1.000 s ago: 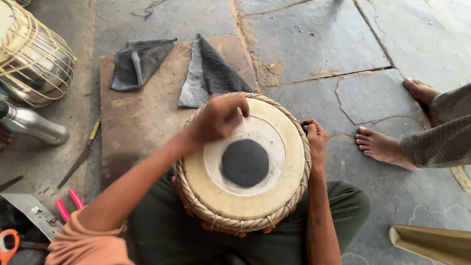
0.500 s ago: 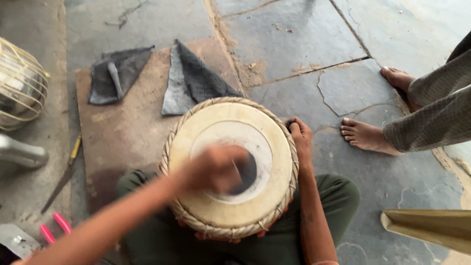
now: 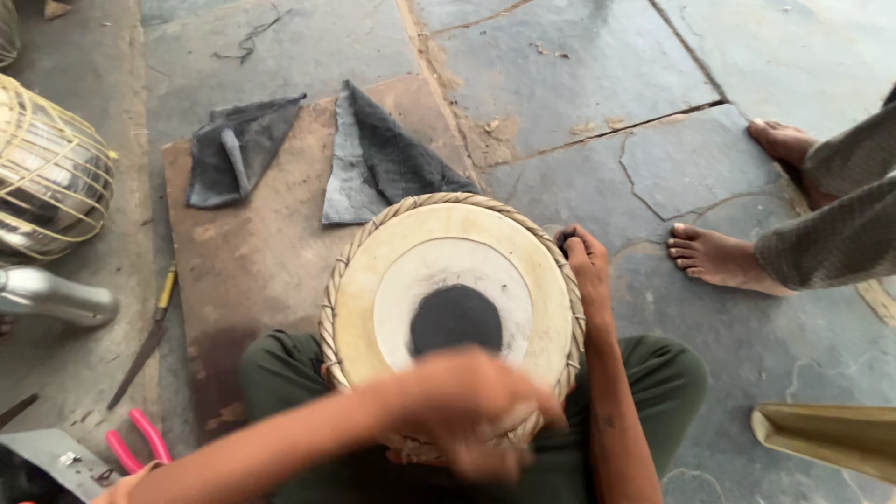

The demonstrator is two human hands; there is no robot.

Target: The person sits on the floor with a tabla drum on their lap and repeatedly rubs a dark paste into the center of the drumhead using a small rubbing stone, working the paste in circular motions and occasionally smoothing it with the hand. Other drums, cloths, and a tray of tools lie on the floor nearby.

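Beside the drum [image 3: 453,308], grey cloths [image 3: 373,159].

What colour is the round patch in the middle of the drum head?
Black, on the drum head, ringed by whitish then tan skin; the head view shows it best.

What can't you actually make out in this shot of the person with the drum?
- Left hand, head view: smeared by motion blur, so its fingers and grip are unreadable.
- Drum: its body is hidden under the drumhead and the person's lap.
- Right hand: fingertips curl out of sight over the rim.
- Bystander's feet: the rest is cut off by the right edge.
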